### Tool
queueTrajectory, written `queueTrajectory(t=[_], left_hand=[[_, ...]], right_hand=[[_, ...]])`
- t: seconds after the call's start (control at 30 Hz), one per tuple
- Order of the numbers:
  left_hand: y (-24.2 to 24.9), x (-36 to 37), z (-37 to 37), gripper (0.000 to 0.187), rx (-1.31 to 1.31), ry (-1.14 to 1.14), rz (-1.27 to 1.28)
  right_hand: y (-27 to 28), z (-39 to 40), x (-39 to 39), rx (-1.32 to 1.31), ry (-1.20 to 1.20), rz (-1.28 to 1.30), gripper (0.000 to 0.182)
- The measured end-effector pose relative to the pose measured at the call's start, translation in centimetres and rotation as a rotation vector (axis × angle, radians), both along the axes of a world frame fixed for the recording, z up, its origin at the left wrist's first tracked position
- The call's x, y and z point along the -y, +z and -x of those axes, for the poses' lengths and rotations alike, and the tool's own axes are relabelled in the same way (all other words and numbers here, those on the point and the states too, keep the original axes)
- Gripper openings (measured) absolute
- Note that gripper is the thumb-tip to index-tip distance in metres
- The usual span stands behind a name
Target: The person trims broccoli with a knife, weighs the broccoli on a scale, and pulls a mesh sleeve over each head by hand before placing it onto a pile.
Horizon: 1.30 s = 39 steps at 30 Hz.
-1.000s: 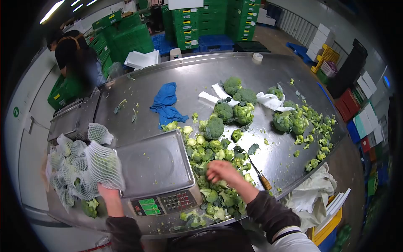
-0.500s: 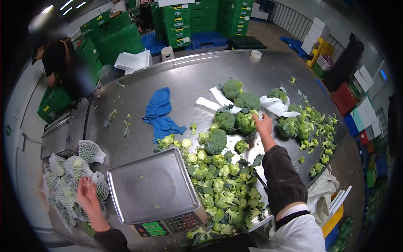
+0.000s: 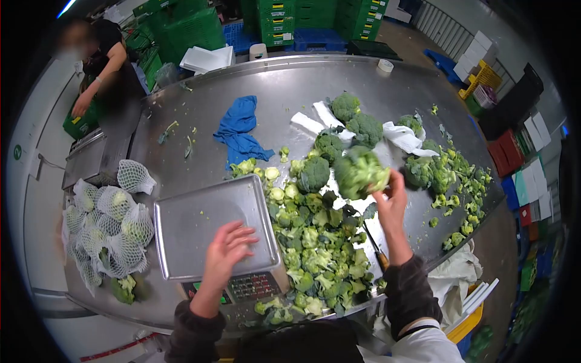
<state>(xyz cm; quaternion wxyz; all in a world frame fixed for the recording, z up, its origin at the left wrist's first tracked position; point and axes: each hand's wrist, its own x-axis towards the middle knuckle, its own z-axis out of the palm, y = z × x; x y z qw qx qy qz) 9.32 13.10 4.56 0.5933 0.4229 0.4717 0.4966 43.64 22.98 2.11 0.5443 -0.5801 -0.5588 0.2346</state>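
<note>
My right hand (image 3: pixel 392 199) grips a head of broccoli (image 3: pixel 358 172), blurred by motion and lifted over the work table. Over the front edge of the scale's metal tray (image 3: pixel 181 221) is my left hand (image 3: pixel 227 253), its fingers apart and nothing in it. Between my hands lies a heap of cut broccoli pieces (image 3: pixel 315 242). A knife (image 3: pixel 381 257) with a wooden handle lies beside the heap, below my right hand. Several whole broccoli heads (image 3: pixel 365 128) stand behind the one I hold. Net-wrapped heads (image 3: pixel 112 224) are piled left of the tray.
A blue cloth (image 3: pixel 237 127) lies on the steel table (image 3: pixel 272 78). White foam strips (image 3: pixel 307 123) are among the heads, and trimmings (image 3: pixel 472 187) are scattered at the right edge. A co-worker (image 3: pixel 106 60) stands at the far left. Green crates (image 3: pixel 275 24) are stacked behind.
My right hand has taken hold of a broccoli head and lifted it toward me. My left hand has moved right, from the netted heads to over the tray. The co-worker has turned and reached out.
</note>
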Motion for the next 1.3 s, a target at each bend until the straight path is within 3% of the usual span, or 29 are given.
queueTrajectory(t=[0.07, 0.17, 0.23, 0.3, 0.33, 0.4, 0.43, 0.5, 0.7, 0.9, 0.97, 1.1, 1.13, 1.23, 1.3], left_hand=[[0.4, -0.1, -2.8, 0.071, 0.053, -0.07, 0.007], [0.3, 0.1, -4.8, 0.089, 0.359, -0.057, -0.014], [0.3, 1.4, -4.0, 0.085, 0.276, 0.171, 0.12], [-0.2, 2.6, -1.8, 0.084, 0.195, 0.228, 0.057], [-0.6, 3.1, -0.4, 0.084, 0.123, 0.291, -0.011], [-1.5, 3.9, 2.4, 0.081, -0.366, 0.393, -0.179], [-2.1, 4.2, 3.6, 0.081, -0.363, 0.389, -0.182], [-3.7, 4.4, 5.5, 0.081, -0.804, 0.514, -0.277], [-4.7, 5.3, 7.2, 0.093, -0.886, 0.425, -0.267], [-3.3, 6.8, 6.3, 0.1, -0.861, 0.421, -0.26], [-2.0, 7.3, 5.6, 0.094, -0.848, 0.544, -0.151], [-2.0, 8.4, 6.0, 0.079, -0.821, 0.757, -0.284], [-1.8, 8.6, 5.7, 0.073, -0.813, 0.8, -0.328], [-0.9, 9.9, 5.2, 0.067, -0.804, 0.824, -0.357], [-0.5, 10.4, 4.3, 0.061, -0.799, 0.893, -0.321]], right_hand=[[0.7, 3.1, 3.2, -0.218, 0.246, 0.073, 0.052], [1.3, 8.2, 7.1, -0.167, 0.574, 0.082, 0.052], [1.0, 11.1, 8.8, -0.069, 0.725, -0.011, 0.055], [1.2, 12.6, 9.4, -0.012, 0.776, -0.046, 0.055], [1.1, 12.3, 9.6, -0.014, 0.769, -0.051, 0.055], [-0.1, 11.0, 9.7, 0.289, 0.664, -0.099, 0.048], [-1.0, 9.9, 9.7, 0.293, 0.66, -0.1, 0.048], [-3.3, 6.8, 9.2, 0.123, 0.558, 0.205, 0.041], [-7.3, -0.6, 5.0, 0.012, 0.229, 0.288, 0.029], [-5.1, -2.8, -1.8, 0.641, 0.095, 0.001, 0.032], [-5.4, -3.3, -5.5, 0.87, 0.121, -0.14, 0.035], [-7.6, -3.3, -12.7, 1.209, 0.161, -0.084, 0.021], [-7.2, -2.8, -13.9, 1.311, 0.202, 0.075, 0.025], [-7.6, -1.7, -17.0, 1.469, 0.288, 0.219, 0.029], [-12.1, -3.4, -20.1, 1.501, 0.306, 0.06, 0.031]])
